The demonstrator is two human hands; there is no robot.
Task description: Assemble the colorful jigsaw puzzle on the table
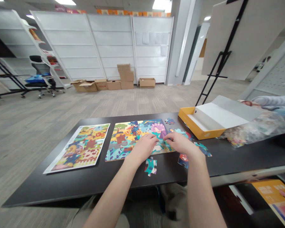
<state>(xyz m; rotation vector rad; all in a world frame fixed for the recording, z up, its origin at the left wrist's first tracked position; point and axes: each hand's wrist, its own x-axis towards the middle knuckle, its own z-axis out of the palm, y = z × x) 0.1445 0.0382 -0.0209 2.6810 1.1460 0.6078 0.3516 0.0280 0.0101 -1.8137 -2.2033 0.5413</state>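
On the left of the frame we see a wheeled office chair (40, 77) on the floor, and nearer us, at lower left, a printed picture sheet (89, 144) lying flat on the dark counter (61, 186). Just right of it, in the centre, is our jigsaw puzzle (120, 153), flat and largely joined. Our left hand (145, 145) lies over its lower middle, fingers bent and close together at the surface; we cannot tell whether they hold anything. A loose teal piece (150, 166) lies just below the puzzle. Our right hand (178, 142) reaches over the puzzle's right edge, thumb and fingers curled narrow; whether they pinch a piece we cannot tell. A dark blue piece (169, 121) lies near the puzzle's upper right corner, and a red-and-blue piece (183, 159) beneath our right wrist. Farther right stand an open yellow box (210, 134) and, beside it, a clear plastic bag (251, 131).
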